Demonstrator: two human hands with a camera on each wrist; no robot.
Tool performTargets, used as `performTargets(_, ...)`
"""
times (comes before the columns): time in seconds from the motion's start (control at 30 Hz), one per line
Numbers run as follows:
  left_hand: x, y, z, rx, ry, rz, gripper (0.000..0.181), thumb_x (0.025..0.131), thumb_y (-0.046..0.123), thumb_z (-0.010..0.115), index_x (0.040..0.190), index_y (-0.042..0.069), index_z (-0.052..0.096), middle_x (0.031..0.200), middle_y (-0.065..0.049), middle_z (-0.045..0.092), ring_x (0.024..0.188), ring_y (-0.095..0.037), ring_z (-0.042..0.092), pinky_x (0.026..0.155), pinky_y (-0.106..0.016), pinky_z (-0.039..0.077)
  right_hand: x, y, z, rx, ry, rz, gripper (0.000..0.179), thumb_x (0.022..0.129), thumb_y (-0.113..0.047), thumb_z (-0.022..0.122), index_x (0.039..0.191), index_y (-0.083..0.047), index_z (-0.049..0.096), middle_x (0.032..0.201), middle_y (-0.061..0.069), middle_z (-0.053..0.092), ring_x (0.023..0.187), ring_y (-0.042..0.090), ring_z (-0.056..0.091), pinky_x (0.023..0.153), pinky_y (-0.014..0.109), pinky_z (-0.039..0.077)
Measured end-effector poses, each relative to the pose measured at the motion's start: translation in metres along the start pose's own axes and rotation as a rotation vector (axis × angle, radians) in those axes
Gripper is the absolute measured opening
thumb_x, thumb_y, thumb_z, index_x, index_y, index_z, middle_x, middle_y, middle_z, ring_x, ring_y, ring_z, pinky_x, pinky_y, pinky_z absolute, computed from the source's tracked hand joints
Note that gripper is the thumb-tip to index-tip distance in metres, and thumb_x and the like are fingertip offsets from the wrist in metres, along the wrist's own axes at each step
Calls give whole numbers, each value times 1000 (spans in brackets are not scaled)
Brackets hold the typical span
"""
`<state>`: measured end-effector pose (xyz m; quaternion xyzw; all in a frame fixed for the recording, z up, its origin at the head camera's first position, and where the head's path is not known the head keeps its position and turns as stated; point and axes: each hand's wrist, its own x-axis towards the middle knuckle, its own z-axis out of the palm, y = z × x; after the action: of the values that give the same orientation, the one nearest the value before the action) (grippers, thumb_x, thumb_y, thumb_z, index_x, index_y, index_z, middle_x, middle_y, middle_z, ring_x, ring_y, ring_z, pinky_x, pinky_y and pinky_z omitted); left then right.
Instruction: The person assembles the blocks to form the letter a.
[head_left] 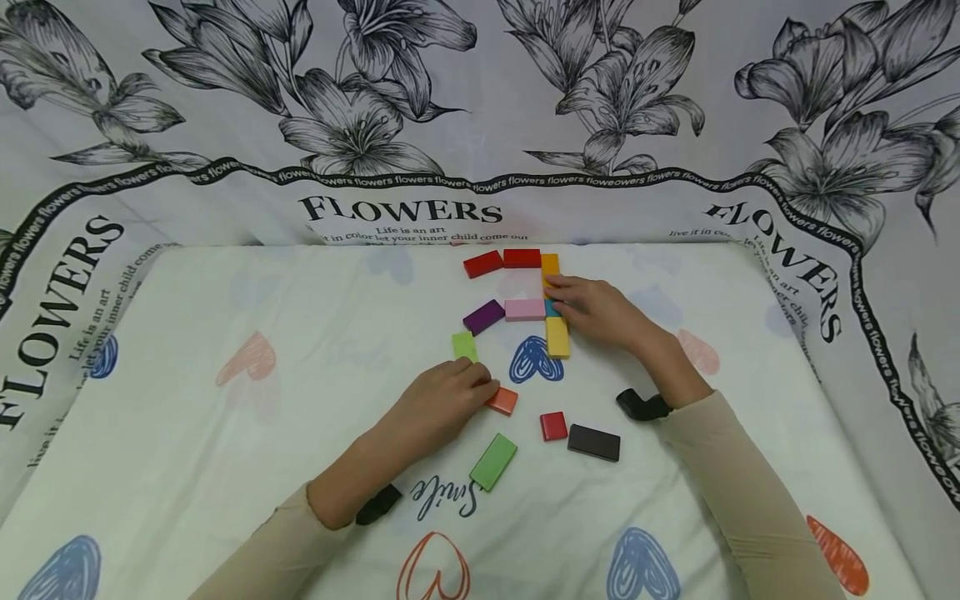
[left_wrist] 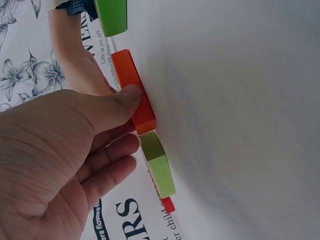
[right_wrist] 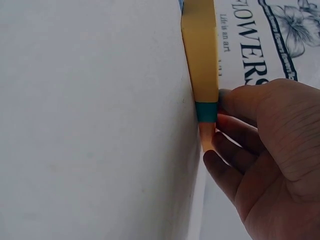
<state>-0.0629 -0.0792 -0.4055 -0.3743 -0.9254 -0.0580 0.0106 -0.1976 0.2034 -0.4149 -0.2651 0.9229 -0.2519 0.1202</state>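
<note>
My left hand (head_left: pixel 427 404) pinches an orange block (left_wrist: pixel 132 90), with the thumb on its face and fingers behind. A light green block (head_left: pixel 464 346) stands just beyond those fingers. My right hand (head_left: pixel 603 312) touches the right side of a column of blocks, its fingers only slightly bent. This column has an orange-yellow block (head_left: pixel 551 264), a small blue block (head_left: pixel 552 308) and a yellow block (head_left: pixel 557 337). From it a pink block (head_left: pixel 524 310) reaches left to a tilted purple block (head_left: pixel 483 317). Two red blocks, one left (head_left: pixel 483 264) and one right (head_left: pixel 522 258), lie at the top.
Nearer the person lie a green block (head_left: pixel 493 462), a small red block (head_left: pixel 553 426) and a black block (head_left: pixel 594 442). A white cloth (head_left: pixel 337 308) printed with hearts lies underneath. Behind it runs a flower-patterned cloth (head_left: pixel 517 108). Dark straps sit at both wrists.
</note>
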Motion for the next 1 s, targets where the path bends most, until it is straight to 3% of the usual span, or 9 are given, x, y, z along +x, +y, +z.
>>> performTargets(0.27, 0, -5, 4, 29, 37, 9, 34, 92, 15, 82, 126, 15, 76, 118, -2, 75, 109, -19, 69, 98, -29, 62, 1, -1, 2, 1, -2, 3, 44, 107, -17, 61, 150, -7, 57, 165, 9, 49, 158, 35, 40, 128, 56, 37)
performTargets(1.0, -2, -11, 5, -40, 30, -14, 33, 95, 15, 78, 129, 15, 76, 122, -2, 76, 116, -20, 67, 103, -31, 60, 1, 0, 3, -11, 8, 15, 43, 108, -18, 61, 149, -8, 57, 165, 7, 49, 158, 34, 41, 128, 56, 36)
